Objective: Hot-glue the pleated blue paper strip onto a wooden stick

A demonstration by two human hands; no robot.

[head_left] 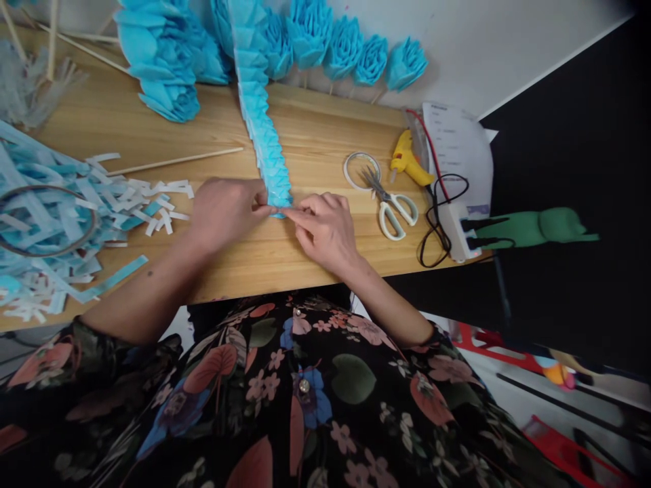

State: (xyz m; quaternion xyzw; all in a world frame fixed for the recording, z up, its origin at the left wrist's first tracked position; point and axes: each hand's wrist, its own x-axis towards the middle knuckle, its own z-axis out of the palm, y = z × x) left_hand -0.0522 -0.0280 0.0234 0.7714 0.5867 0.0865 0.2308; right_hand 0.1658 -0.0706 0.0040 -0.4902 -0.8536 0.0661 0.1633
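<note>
A long pleated strip of blue crepe paper (264, 135) runs from the back of the wooden table down to my hands. At its near end, my left hand (226, 210) pinches the left corner between thumb and finger. My right hand (325, 230) grips the right corner of the same end, its fingertips close to the left hand's. Folded petal-like points line the strip's length. Just left of it lies a thin wooden stick (178, 161). Behind it stand several blue paper flowers (346, 47) on sticks.
Paper scraps (55, 237) and a tape ring (91, 224) cover the table's left side. To the right lie white-handled scissors (397, 213), a tape roll (350, 159), a yellow glue gun (407, 159), and a power strip (455, 230) with a black cable (424, 247).
</note>
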